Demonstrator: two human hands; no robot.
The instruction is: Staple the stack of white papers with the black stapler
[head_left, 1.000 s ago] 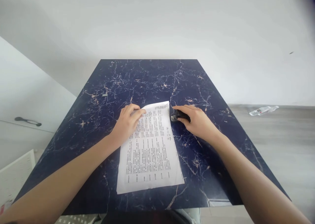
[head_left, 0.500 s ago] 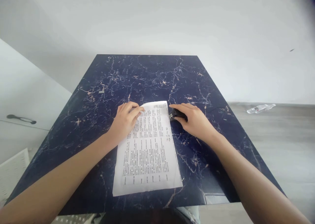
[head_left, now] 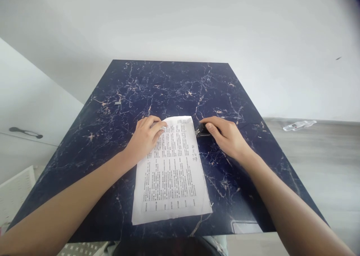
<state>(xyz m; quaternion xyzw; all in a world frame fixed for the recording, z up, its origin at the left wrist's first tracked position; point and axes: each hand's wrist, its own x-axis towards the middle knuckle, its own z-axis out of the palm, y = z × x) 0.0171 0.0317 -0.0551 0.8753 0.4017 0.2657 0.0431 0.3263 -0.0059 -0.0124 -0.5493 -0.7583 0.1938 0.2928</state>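
A printed paper (head_left: 171,173) with handwriting along its right side lies lengthwise on the dark blue marbled table. My left hand (head_left: 147,136) is closed on its upper left edge, thumb and forefinger at the margin. Against the upper right edge of the paper sits a black stapler (head_left: 203,130), its metal front end touching or just beside the sheet. Wrapped over the stapler's back is my right hand (head_left: 225,136), with the thumb on its top; the palm hides the rear part. Whether the paper is one sheet or a thin stack I cannot tell.
A small grey bar (head_left: 117,103) lies on the table (head_left: 168,83) toward the left. White wall stands behind. On the floor at right is a clear plastic item (head_left: 299,125); at left are a white cabinet with a dark handle (head_left: 26,132) and a white perforated surface (head_left: 17,192).
My right hand has shifted slightly right along the stapler, and its thumb now rests on top, so more of the stapler shows. My left hand keeps its place on the paper.
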